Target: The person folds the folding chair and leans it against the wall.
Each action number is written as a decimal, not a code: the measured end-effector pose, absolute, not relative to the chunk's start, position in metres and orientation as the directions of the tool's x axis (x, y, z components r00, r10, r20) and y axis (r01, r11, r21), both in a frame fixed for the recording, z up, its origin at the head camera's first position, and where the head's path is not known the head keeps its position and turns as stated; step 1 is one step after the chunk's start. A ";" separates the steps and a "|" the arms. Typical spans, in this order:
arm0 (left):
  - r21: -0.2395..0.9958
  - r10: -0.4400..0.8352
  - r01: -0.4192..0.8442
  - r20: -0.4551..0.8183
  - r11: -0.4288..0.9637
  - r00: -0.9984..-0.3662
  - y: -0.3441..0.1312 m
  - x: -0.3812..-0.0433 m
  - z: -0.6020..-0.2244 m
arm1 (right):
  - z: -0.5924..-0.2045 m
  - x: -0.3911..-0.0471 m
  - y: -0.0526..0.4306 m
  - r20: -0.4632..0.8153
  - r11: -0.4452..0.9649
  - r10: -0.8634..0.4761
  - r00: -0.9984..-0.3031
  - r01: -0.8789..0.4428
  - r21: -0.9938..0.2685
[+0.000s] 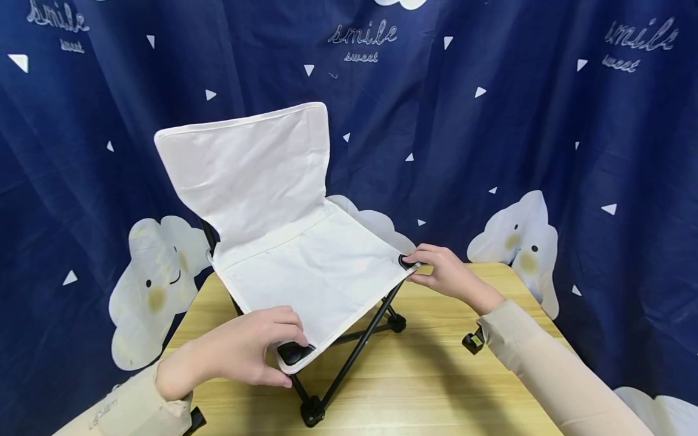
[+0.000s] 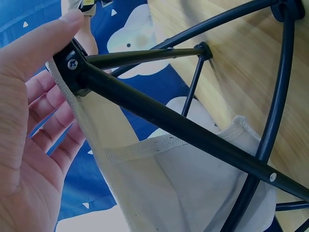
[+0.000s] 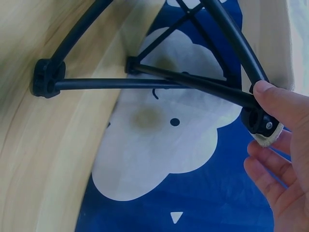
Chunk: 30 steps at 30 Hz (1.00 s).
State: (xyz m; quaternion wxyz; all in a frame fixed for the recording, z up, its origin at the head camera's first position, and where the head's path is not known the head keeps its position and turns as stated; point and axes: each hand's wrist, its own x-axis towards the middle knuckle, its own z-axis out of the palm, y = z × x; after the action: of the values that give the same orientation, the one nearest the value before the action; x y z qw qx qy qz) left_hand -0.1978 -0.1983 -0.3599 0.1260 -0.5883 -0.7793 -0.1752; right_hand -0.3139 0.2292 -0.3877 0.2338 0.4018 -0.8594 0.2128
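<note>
White fabric chair (image 1: 313,266) stands unfolded on the bench (image 1: 414,387); our left hand (image 1: 248,342) and right hand (image 1: 449,274) pinch its front corners. Opening-out looks done; only release seems left.

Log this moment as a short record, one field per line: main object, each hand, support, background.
Object: chair with white fabric seat and backrest, unfolded and upright
Frame: black tubes, crossing beneath the seat
Left hand: holds the near-left seat corner, thumb beneath, fingers on top
Right hand: grips the other front corner between thumb and fingers
Support: wood-grain table
Background: dark blue curtain printed with clouds, white triangles and "smile sweet"
</note>
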 end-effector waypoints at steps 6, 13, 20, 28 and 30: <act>0.128 0.866 0.960 0.413 0.249 -0.280 -0.198 -0.197 -0.361 | -0.386 -0.314 0.229 0.578 0.581 -0.595 -0.559 -0.796 -0.172; 0.107 0.865 0.960 0.416 0.260 -0.280 -0.197 -0.194 -0.363 | -0.390 -0.318 0.230 0.594 0.587 -0.580 -0.558 -0.791 -0.170; 0.096 0.865 0.960 0.417 0.262 -0.278 -0.196 -0.193 -0.363 | -0.395 -0.320 0.229 0.618 0.583 -0.565 -0.547 -0.794 -0.170; 0.078 0.859 0.962 0.435 0.260 -0.268 -0.196 -0.195 -0.363 | -0.392 -0.318 0.227 0.616 0.601 -0.564 -0.551 -0.785 -0.152; 0.075 0.858 0.963 0.440 0.258 -0.264 -0.196 -0.196 -0.363 | -0.392 -0.318 0.226 0.610 0.606 -0.564 -0.557 -0.781 -0.152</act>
State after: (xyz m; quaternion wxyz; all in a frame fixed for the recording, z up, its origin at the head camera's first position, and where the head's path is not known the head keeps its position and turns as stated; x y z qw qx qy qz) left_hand -0.1958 -0.1963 -0.3628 0.1574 -0.5858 -0.7774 -0.1666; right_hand -0.3179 0.2264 -0.3922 0.2606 0.3921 -0.8574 0.2078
